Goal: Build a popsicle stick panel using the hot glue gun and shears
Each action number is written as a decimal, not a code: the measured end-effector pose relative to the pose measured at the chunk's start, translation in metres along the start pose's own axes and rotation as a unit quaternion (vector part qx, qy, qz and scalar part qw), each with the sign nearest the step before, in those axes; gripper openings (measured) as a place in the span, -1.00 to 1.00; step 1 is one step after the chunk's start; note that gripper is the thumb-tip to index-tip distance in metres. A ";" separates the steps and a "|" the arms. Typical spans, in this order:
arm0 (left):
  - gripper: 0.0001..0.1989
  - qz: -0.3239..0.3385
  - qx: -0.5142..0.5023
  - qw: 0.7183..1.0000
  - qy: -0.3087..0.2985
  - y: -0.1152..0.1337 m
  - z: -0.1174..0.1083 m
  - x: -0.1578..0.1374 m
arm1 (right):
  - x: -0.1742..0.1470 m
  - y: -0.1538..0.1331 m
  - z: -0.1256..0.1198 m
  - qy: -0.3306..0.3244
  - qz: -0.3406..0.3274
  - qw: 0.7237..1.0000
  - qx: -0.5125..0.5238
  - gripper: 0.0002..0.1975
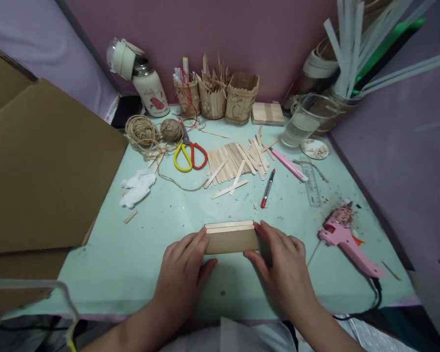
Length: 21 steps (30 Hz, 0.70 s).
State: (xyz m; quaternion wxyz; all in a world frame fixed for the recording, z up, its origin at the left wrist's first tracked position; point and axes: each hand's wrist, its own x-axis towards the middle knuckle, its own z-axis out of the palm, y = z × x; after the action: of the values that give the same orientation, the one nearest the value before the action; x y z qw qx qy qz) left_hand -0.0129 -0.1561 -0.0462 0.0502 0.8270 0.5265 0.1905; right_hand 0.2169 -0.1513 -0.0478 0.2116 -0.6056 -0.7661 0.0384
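Mauve wall (278, 29) closes off the far side, and from where I stand the pale green counter (124, 278) runs up to it. One person sits here, only arms, hands and a bit of pale clothing showing. Both hands are at the near middle of the counter, with one brown card (232, 243) between them. Two sticks (229, 226) lie side by side along its far edge. The left hand (185, 264) has its grip closed on the card's left end, fingers covering that edge. The right hand (284, 261) grips the other end, forefinger at the far corner, thumb at the near one. Whether the card touches the counter I cannot tell.

Beyond lies one heap (229, 161) of sticks, overlapping too much to count, with one pen (267, 189), one pink cutter (288, 165) and one clear ruler (311, 186), its markings hard to read. Two twine balls (142, 131) sit by one pair of scissors (186, 139), one handle yellow, one red, the blade tips hard to make out. Three stick cups (242, 105) stand at the back. To the right lies one glue gun (346, 239), its cord running out of sight. Cardboard (47, 166) is cut off at the left, white strips (346, 49) at the top.
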 end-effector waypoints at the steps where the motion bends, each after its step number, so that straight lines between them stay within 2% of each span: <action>1: -0.63 0.005 0.010 1.000 0.000 0.001 0.000 0.000 | 0.000 0.000 0.001 0.001 0.001 1.000 0.000 -0.54; 11: -0.69 0.048 0.092 0.995 0.004 0.006 0.000 0.005 | 0.001 -0.003 0.002 0.014 -0.020 1.000 -0.015 -0.57; 15: -0.70 0.051 0.080 0.996 0.002 0.005 -0.001 0.005 | 0.001 -0.003 0.002 0.017 -0.031 0.999 -0.015 -0.57; 21: -0.62 0.020 0.017 1.000 0.001 0.001 -0.006 0.003 | 0.003 0.001 -0.006 0.002 -0.034 0.999 0.008 -0.53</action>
State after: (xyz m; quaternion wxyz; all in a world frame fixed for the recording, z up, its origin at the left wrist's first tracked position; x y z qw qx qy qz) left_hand -0.0136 -0.1548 -0.0400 0.0315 0.8378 0.5133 0.1835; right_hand 0.2195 -0.1497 -0.0421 0.2196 -0.5776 -0.7854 0.0363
